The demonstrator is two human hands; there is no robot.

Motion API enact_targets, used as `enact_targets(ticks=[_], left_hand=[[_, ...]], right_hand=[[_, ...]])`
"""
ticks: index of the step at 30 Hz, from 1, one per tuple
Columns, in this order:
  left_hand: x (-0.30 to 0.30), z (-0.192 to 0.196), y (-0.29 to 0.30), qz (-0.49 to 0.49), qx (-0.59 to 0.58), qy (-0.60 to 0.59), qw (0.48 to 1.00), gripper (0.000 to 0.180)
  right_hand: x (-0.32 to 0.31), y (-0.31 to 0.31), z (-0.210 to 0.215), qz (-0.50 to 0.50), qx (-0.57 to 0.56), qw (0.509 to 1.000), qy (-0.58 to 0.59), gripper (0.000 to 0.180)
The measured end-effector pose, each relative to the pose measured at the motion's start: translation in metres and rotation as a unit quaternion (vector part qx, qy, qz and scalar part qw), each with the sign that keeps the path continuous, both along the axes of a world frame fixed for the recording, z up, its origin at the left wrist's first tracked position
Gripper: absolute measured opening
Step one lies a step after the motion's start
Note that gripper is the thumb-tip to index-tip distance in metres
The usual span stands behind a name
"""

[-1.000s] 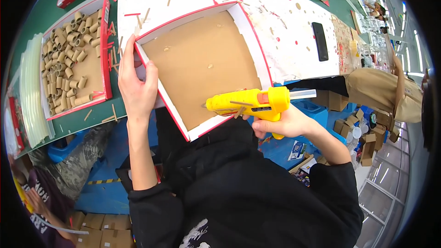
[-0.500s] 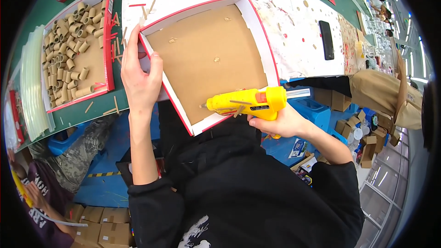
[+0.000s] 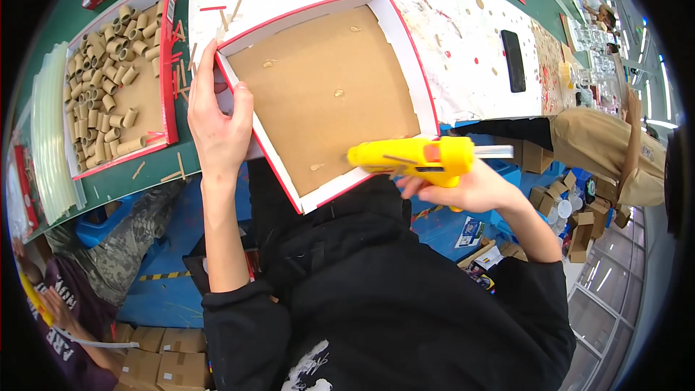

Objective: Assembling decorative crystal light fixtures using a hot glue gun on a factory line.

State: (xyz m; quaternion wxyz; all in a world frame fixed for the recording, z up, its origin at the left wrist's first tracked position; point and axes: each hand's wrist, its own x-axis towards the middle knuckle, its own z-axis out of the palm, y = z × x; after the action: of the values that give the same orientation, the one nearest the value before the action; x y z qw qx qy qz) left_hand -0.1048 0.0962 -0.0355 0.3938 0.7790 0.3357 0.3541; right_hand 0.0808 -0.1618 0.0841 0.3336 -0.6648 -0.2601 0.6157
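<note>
My left hand (image 3: pixel 219 124) grips the left wall of a shallow cardboard box (image 3: pixel 311 127), thumb inside and fingers outside. The box has a brown bottom, white inner walls and red edges, and it is tilted with its near corner over my lap. Several glue blobs (image 3: pixel 316 167) dot its bottom. A yellow hot glue gun (image 3: pixel 413 156) is in my right hand (image 3: pixel 474 187), its fingers wrapped round the handle. Its nozzle points left over the box's near right part, and a clear glue stick (image 3: pixel 494 151) juts from its back.
On the left, a red-edged box (image 3: pixel 172 65) holds many short cardboard tubes (image 3: pixel 108 87), beside long clear glue sticks (image 3: pixel 52 130). Strips and dots litter the white tabletop (image 3: pixel 463 90), where a black phone (image 3: pixel 513 61) lies. A co-worker's hand (image 3: pixel 56 308) is at lower left; another person stands at right.
The glue gun has moved right, away from the box's near left corner. A glue blob now shows where its nozzle was. My left hand and the box have barely shifted.
</note>
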Motion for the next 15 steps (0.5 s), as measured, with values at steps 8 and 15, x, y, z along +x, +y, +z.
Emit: enact_targets(ticks=[8,15], left_hand=[[0.001,0.003,-0.003,0.002,-0.034,0.001,0.999,0.056],[0.000,0.001,-0.003,0.001,-0.032,-0.006,0.999,0.056]], right_hand=[[0.032,-0.027,0.024,-0.111,-0.096,0.984,-0.100,0.018],[0.031,-0.032,0.021,-0.092,-0.136,0.980,-0.114,0.015]])
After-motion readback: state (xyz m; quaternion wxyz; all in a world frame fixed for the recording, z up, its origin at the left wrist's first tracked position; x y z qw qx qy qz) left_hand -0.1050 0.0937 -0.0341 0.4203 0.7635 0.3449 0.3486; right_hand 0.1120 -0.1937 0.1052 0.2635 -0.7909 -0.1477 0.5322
